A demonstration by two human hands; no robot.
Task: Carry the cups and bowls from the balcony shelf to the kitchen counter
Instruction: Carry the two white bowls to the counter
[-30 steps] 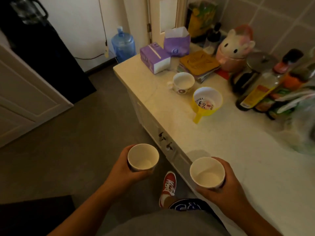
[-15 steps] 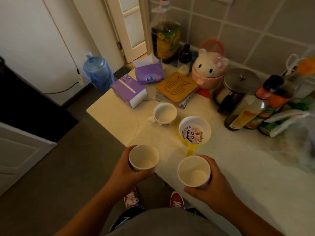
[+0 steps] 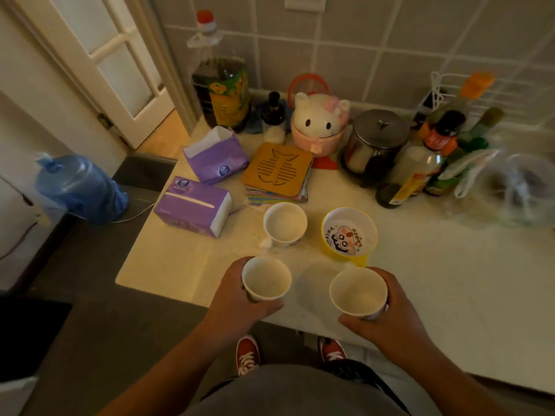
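Cups (image 3: 266,279) now above counter (image 3: 450,280) edge

Colours, placed vs the yellow bowl (image 3: 349,235): bowl yellow outside, white inside w/ a cartoon face in black, pink and red. Just left of it, white mug (image 3: 285,225) w/ small coloured print low on its side. Behind-left, two purple tissue packs (image 3: 193,205) w/ white ends. Behind, tan trivet (image 3: 277,168) w/ black fish-bone pattern, then a white cat-face jar (image 3: 319,124) w/ pink bow and pink base. In front, two cups (image 3: 266,279) white inside. Counter (image 3: 450,280) cream, speckled. Shoes (image 3: 247,352) red w/ white laces.
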